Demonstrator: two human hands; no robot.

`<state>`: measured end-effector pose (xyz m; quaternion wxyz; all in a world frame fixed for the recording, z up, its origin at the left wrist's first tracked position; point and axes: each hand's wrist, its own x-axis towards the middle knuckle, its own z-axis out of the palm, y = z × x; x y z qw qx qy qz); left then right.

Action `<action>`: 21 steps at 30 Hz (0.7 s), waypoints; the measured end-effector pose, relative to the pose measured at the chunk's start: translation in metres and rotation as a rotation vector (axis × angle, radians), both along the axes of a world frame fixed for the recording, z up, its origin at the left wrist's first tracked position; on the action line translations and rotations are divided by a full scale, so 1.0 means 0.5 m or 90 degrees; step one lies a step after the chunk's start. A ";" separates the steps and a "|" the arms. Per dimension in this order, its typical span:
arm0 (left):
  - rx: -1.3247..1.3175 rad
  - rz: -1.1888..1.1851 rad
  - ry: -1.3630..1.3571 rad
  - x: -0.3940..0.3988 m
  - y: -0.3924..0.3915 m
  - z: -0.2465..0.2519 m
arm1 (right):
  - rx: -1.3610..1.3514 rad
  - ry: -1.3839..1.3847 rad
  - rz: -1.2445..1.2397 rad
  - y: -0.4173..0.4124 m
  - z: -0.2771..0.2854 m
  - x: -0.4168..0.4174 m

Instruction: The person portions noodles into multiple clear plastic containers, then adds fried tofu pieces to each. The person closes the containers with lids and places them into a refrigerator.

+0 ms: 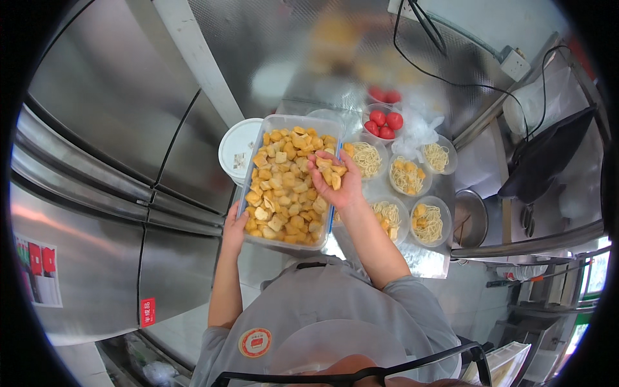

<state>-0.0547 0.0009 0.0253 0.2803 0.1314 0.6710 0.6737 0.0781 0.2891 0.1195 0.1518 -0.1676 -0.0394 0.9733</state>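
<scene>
A rectangular clear plastic tub [290, 181] full of golden fried tofu puffs [283, 193] is before me, tilted slightly. My left hand [235, 227] grips its lower left edge, thumb over the rim. Palm up over the tub's right side, my right hand [341, 181] cups a few tofu puffs [331, 171]. To the right stand several clear plastic bowls of pale noodles. Tofu pieces top the noodles in the middle bowl [410, 175], the front right bowl [430, 221] and the bowl [389, 217] partly behind my forearm. The back right bowl [437, 157] shows only noodles.
Behind the noodles, a clear bowl [384, 121] holds red tomatoes beside a crumpled plastic bag [418, 128]. White round lids [240, 150] lie left of the tub. A steel refrigerator [111, 193] borders the left. Black cables [449, 82] hang at back right, above a metal pot [469, 217].
</scene>
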 end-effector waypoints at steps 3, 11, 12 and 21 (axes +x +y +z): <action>-0.016 0.004 0.007 0.002 0.006 0.006 | 0.023 0.020 -0.005 -0.009 0.031 0.017; -0.011 0.018 -0.040 0.011 0.009 0.027 | 0.504 -0.253 -0.186 0.082 -0.131 0.104; -0.020 0.019 -0.032 0.011 0.008 0.027 | 0.523 -0.326 -0.146 0.069 -0.137 0.109; -0.017 0.041 -0.042 0.011 0.006 0.020 | 1.097 -0.436 -0.264 0.030 -0.097 0.081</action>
